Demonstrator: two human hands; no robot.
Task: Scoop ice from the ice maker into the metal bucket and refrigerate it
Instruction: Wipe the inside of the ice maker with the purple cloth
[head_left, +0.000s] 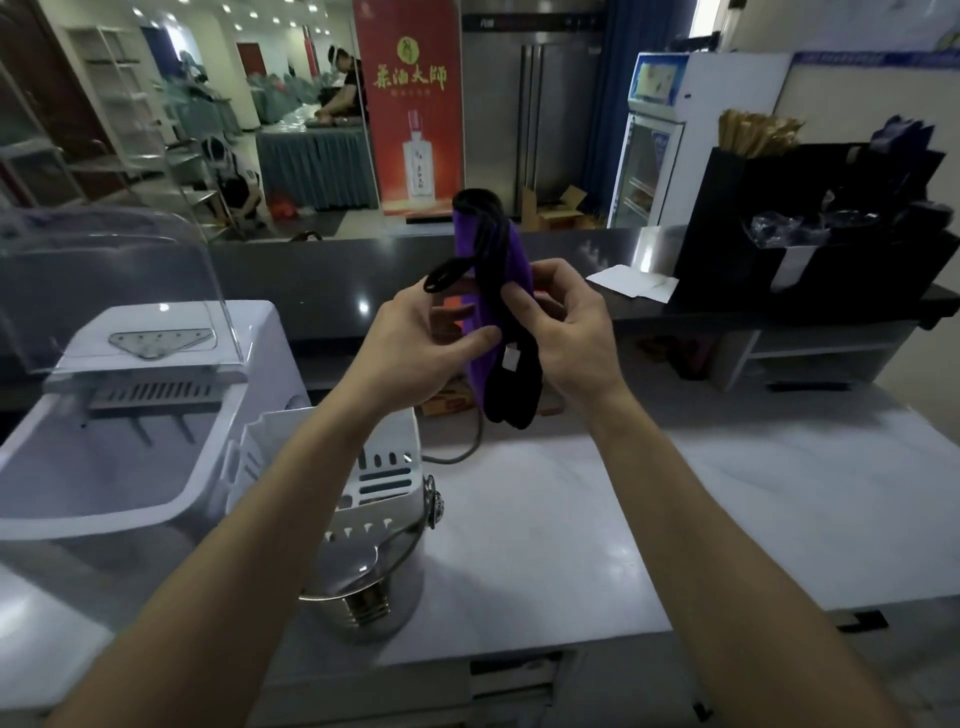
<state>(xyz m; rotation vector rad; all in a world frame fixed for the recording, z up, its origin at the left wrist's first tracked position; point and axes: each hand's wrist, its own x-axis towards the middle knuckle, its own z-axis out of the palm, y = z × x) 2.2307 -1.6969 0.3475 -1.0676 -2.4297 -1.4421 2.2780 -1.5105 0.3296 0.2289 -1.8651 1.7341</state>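
A restaurant service bar: an ice maker beside a dark counter, a utensil caddy, a glass-door drinks cooler, a steel refrigerator, a liquor banner and skirted banquet tables beyond.

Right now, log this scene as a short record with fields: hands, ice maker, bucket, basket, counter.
hands: left hand and right hand both hold a purple and black cloth above the counter
ice maker: white ice maker at the left, clear lid raised
bucket: metal bucket on the counter beside the ice maker, untouched
basket: white basket with slots, just behind or on the bucket; contact unclear
ice: none visible
counter: pale counter
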